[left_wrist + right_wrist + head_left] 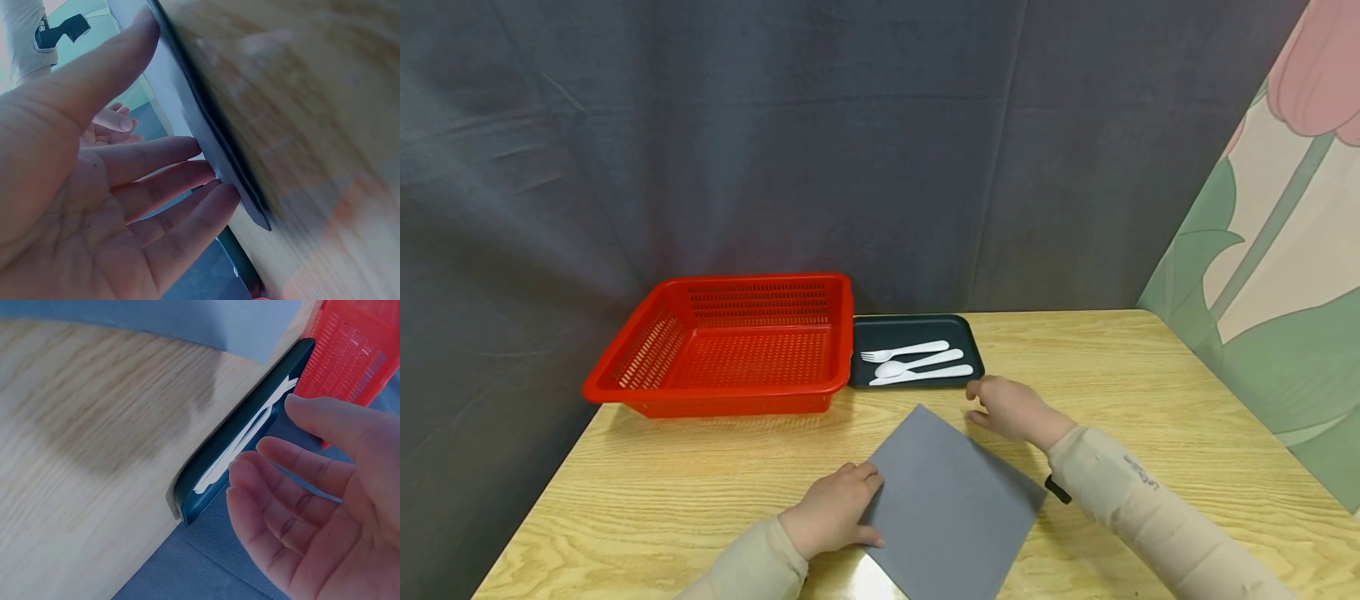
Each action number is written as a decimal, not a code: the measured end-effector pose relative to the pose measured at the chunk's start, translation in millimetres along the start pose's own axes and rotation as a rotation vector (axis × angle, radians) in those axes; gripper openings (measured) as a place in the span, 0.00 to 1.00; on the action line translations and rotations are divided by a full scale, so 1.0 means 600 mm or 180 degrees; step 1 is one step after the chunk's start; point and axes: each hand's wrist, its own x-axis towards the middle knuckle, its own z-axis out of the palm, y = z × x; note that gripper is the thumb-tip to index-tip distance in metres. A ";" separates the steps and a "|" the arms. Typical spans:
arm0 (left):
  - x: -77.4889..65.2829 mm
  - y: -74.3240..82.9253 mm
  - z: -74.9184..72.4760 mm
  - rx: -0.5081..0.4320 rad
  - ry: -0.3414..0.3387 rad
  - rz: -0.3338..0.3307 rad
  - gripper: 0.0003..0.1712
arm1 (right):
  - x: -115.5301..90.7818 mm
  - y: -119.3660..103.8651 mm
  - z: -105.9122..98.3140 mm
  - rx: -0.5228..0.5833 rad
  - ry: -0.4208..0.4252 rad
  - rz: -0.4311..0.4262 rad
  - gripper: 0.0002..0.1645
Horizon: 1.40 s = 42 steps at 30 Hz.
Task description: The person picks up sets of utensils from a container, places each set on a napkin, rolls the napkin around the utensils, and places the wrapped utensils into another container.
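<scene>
A grey square mat point(951, 508) lies turned cornerwise on the wooden table. My left hand point(835, 510) touches its left edge; in the left wrist view the nearly straight fingers point(181, 231) and thumb meet the dark rim of the mat. Past the mat's far side, my right hand point(1018, 411) hovers by the near right corner of a dark tray point(895, 327), its fingers loosely bent and holding nothing. On that tray lie a white fork point(917, 349), a white spoon point(891, 368) and a white knife point(936, 374), side by side.
Left of the tray stands a red plastic basket point(715, 392) with perforated walls, its right side close against the tray. A dark cloth point(820, 150) hangs behind the table point(1150, 383). At the right is a wall with painted flowers point(1300, 350).
</scene>
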 end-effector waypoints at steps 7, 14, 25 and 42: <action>0.000 0.000 0.000 0.0005 -0.0002 -0.0001 0.39 | 0.007 0.003 0.002 -0.0015 0.0025 0.0018 0.13; -0.001 0.000 0.001 0.0018 0.0030 0.0007 0.39 | 0.013 0.007 0.003 -0.0001 0.0111 0.0022 0.12; -0.001 -0.001 0.001 0.0011 0.0032 0.0010 0.39 | 0.021 0.012 0.008 0.0046 0.0134 0.0028 0.11; -0.002 -0.001 0.000 0.0031 0.0060 0.0025 0.39 | 0.038 0.016 0.004 0.0041 0.0181 0.0090 0.07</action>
